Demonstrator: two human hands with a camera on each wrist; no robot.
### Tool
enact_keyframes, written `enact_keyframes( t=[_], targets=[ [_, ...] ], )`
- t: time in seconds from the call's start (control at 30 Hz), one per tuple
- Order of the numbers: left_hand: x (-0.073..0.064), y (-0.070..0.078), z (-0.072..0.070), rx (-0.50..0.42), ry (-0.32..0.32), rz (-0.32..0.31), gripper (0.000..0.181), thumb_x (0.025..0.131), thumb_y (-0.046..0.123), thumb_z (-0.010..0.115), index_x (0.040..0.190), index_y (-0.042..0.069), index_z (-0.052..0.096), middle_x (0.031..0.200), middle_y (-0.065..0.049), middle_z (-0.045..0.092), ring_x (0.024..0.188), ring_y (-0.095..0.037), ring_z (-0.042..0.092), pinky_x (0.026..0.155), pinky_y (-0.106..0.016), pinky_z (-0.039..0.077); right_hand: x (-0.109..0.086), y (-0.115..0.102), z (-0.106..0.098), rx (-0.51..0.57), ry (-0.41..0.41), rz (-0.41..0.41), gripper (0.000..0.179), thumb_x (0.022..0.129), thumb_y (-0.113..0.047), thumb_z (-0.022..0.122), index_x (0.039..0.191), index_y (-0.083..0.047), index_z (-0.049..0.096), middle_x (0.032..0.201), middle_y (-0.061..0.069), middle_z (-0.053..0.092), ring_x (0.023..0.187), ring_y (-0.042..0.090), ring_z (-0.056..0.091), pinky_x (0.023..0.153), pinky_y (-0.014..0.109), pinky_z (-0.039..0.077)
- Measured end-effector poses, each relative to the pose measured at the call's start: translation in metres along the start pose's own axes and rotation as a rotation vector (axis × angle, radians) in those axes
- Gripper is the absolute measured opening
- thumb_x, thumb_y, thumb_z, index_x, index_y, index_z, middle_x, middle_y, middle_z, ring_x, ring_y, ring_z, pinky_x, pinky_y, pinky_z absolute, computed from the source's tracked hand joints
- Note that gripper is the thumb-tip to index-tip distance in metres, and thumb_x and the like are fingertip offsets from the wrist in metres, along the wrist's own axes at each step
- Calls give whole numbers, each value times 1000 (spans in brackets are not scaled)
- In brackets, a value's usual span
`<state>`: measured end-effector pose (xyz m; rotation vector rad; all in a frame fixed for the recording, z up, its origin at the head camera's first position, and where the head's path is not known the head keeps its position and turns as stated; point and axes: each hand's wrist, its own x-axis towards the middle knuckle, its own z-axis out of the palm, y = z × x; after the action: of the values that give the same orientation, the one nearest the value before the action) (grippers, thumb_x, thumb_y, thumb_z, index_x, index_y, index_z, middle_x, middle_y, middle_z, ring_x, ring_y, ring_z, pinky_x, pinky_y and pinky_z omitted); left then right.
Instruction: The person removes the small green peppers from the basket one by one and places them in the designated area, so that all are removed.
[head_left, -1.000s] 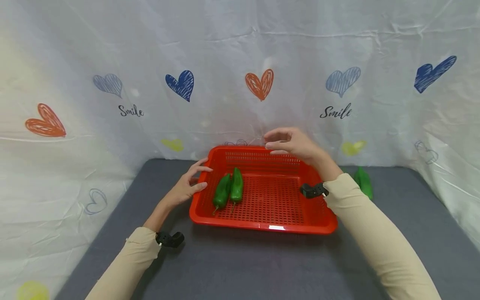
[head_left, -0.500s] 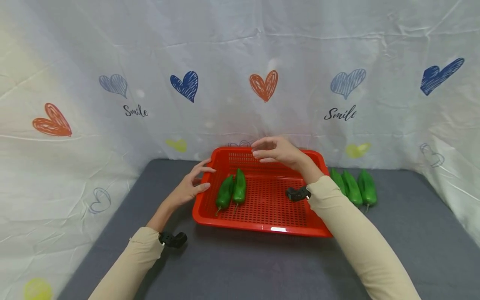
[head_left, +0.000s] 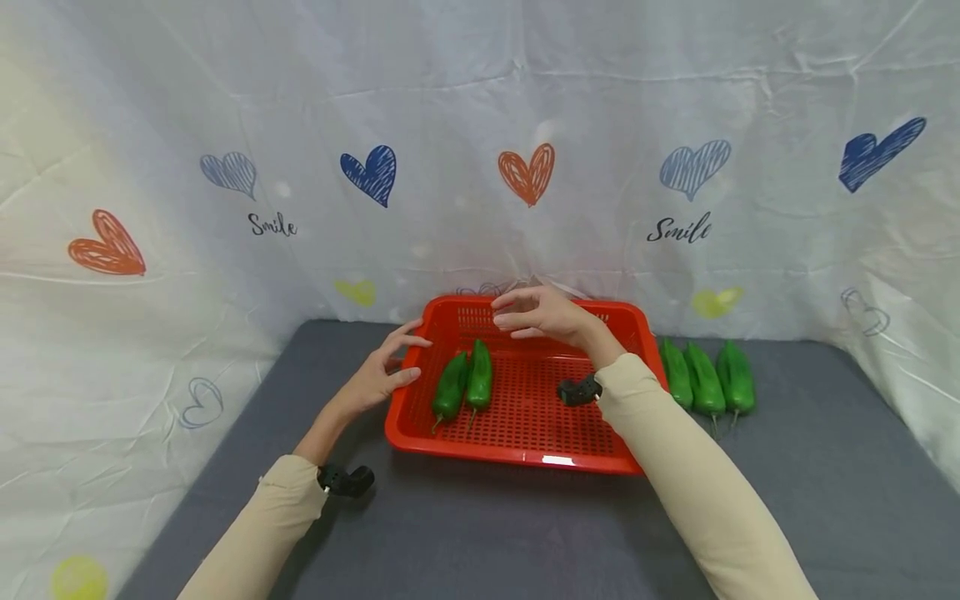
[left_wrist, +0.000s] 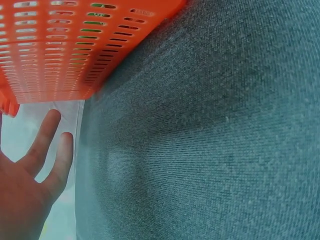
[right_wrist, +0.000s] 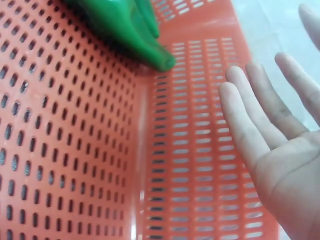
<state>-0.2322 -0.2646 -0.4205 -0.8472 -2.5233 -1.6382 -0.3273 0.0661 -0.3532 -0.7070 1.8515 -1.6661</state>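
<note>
Two green peppers lie side by side at the left end of a red plastic basket (head_left: 525, 456): a left one (head_left: 450, 387) and a right one (head_left: 479, 377). My left hand (head_left: 378, 371) rests at the basket's left rim, fingers spread over the edge; in the left wrist view two fingers stand straight beside the slotted wall. My right hand (head_left: 543, 317) hovers above the back part of the basket, right of the peppers, with nothing in it. Its fingers are loosely extended in the right wrist view, where a pepper (right_wrist: 125, 32) shows near the basket's corner.
Several green peppers lie in a row on the grey cloth right of the basket, among them a rightmost one (head_left: 735, 377) and a middle one (head_left: 705, 381). A white curtain (head_left: 450, 100) with printed hearts hangs behind the table (head_left: 480, 533).
My right hand has moved left and slightly down over the basket, uncovering the row of peppers on the right. My left hand stays at the rim. The view has shifted slightly.
</note>
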Motion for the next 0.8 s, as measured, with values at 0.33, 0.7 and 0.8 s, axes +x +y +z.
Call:
enact_keyframes(
  t=[0.33,0.7,0.8],
  targets=[
    [0,1,-1,28,5,5,42,99,2,63,140,-1,53,165,-11,19,123,-42,52,88,-46,51,8,20,-2,16,-83,65,52,101,-5,64,149,6,45,151,26,42,134,43,45,107,57,36],
    [0,-1,0,7,3,12,41,100,4,63,140,-1,53,165,-11,19,120,-44,54,86,-44,53,12,35,0,10,-151,108,55,101,-3,61,152,2,42,152,23,43,129,33,54,107,53,37],
    [-1,0,0,10,5,9,41,100,5,63,140,-1,53,166,-11,19,122,-45,53,87,-47,52,14,39,2,0,-155,118,55,100,-3,62,152,2,43,151,21,45,128,29,55,106,51,39]
  ],
)
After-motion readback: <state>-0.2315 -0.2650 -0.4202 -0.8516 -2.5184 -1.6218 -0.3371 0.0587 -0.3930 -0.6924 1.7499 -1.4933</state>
